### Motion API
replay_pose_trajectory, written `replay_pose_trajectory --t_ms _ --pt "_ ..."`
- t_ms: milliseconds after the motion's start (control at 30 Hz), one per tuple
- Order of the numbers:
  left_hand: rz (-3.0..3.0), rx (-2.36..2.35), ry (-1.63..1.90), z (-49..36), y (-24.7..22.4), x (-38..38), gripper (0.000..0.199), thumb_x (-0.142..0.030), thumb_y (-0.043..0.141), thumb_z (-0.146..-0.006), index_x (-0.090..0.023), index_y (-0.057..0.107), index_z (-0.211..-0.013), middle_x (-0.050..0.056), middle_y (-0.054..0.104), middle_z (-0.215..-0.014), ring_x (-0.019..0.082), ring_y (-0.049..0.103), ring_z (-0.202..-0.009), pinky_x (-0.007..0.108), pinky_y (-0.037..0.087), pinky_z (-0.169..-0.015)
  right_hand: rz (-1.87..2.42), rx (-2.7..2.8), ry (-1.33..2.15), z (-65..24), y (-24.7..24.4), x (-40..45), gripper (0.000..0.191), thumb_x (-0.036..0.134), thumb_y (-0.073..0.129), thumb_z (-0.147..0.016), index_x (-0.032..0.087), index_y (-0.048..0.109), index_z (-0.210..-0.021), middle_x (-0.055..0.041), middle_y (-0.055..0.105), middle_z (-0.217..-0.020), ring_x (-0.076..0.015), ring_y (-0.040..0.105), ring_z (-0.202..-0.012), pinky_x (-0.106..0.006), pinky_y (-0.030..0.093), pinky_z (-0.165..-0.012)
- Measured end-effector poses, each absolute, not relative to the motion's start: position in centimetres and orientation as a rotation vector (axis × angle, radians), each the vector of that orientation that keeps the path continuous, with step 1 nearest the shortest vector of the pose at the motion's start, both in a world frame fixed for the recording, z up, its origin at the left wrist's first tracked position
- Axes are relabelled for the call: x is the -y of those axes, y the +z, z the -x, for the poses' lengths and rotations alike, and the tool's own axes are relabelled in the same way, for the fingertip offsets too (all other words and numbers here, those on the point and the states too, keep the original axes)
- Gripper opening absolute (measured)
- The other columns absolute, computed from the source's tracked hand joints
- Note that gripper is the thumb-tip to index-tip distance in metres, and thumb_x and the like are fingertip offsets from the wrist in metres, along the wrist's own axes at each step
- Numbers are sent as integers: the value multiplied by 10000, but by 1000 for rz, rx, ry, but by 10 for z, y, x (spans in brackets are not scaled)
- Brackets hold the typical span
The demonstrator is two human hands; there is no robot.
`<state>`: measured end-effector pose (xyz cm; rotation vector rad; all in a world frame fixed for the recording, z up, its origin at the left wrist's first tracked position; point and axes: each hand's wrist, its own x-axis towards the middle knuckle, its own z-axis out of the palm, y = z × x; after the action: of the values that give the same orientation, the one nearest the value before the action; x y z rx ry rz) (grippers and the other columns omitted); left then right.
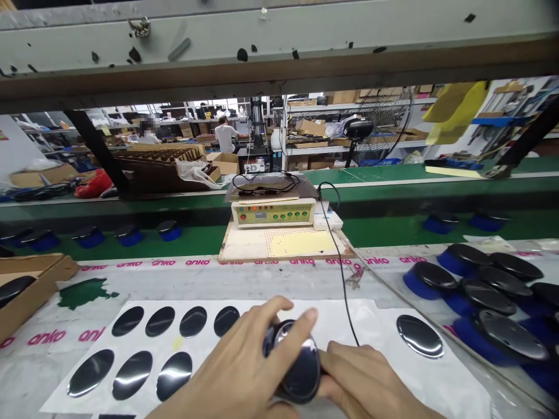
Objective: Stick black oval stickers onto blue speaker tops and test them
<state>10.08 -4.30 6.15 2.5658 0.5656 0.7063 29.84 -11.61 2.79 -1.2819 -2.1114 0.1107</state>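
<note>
Near the bottom middle, a round black part with a glossy face [301, 375] is tilted up between my hands. My left hand [244, 361] wraps round it from the left, with the index finger lying across its face. My right hand [367, 378] is closed at the part's right edge, where its fingertips are partly hidden. Beneath them lies a white sheet [205, 378] bearing glossy black discs in rows, such as one disc [132, 375] at the left. A single black disc [420, 336] sits on the sheet to the right of my right hand.
Several black-topped blue round pieces [484, 297] cluster at the right. A control box [273, 213] stands on a board ahead, and its black cable [343, 273] runs towards my hands. Behind is a green conveyor [375, 224]. A cardboard box [43, 273] is at left; a beam [305, 35] crosses overhead.
</note>
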Motion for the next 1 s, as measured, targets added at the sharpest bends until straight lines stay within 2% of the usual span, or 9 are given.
replay_pose_trajectory --t_ms 67,200,300,367,467,533,667,800,1000 --pt "-2563 -572 556 -98 62 23 777 -393 733 -735 -308 385 -1425 118 614 -1220 315 595 -1061 403 489 -920 1214 2186 -28 -303 24 111 351 203 285 -1011 180 547 -779 -13 572 -636 -127 568 -550 -238 423 -523" --pt "-2451 -925 814 -87 50 -31 549 -336 642 -804 -357 496 -1332 34 558 -1271 292 524 -1168 395 416 -991 1268 2101 -309 -323 14 104 185 129 403 -968 136 571 -891 -4 544 -629 -130 497 -502 -268 322 -468" --pt "-2367 -1004 868 -83 35 -70 486 -308 553 -839 -348 483 -1318 20 529 -1278 299 525 -1162 470 398 -976 1276 2150 -250 -335 3 98 220 171 378 -988 133 576 -900 -14 570 -665 -136 521 -543 -267 338 -496" --pt "-2336 -979 879 -91 29 -85 479 -332 639 -748 -285 571 -1220 64 565 -1205 360 525 -1147 535 383 -956 1243 2207 -211 -338 -5 94 264 193 348 -999 132 583 -896 -20 589 -682 -143 545 -573 -272 351 -511" --pt "-2321 -920 893 -129 35 -83 550 -306 736 -639 -213 606 -1166 151 540 -1238 469 341 -1284 633 184 -1039 1231 2232 -216 -339 -16 90 319 236 326 -1006 138 595 -866 -18 592 -671 -146 547 -561 -282 342 -499" --pt "-2336 -811 841 -175 46 -69 542 -282 703 -707 -204 568 -1226 169 467 -1346 457 230 -1352 637 51 -1069 1240 2244 -201 -339 -22 90 321 266 336 -1004 145 601 -868 -16 601 -680 -143 555 -568 -283 347 -504" --pt "-2307 -386 605 -296 50 -34 451 -356 692 -758 -218 597 -1176 135 478 -1367 344 354 -1327 478 209 -1109 1273 2268 -153 -339 -32 96 257 301 415 -980 161 609 -887 -3 632 -709 -133 581 -583 -281 368 -521" --pt "-2122 -166 400 -398 28 -13 784 -339 869 -511 -152 578 -1214 179 509 -1340 405 393 -1291 513 254 -1093 1289 2312 -103 -341 -35 98 200 336 502 -942 179 612 -889 14 647 -734 -133 603 -639 -274 392 -538" --pt "-1680 -266 400 -376 48 -21 679 -398 827 -602 -115 582 -1168 174 559 -1273 362 512 -1181 479 372 -1027 1156 2293 49 -352 -7 108 201 258 407 -988 166 573 -1052 -16 643 -810 -127 593 -742 -223 446 -656"
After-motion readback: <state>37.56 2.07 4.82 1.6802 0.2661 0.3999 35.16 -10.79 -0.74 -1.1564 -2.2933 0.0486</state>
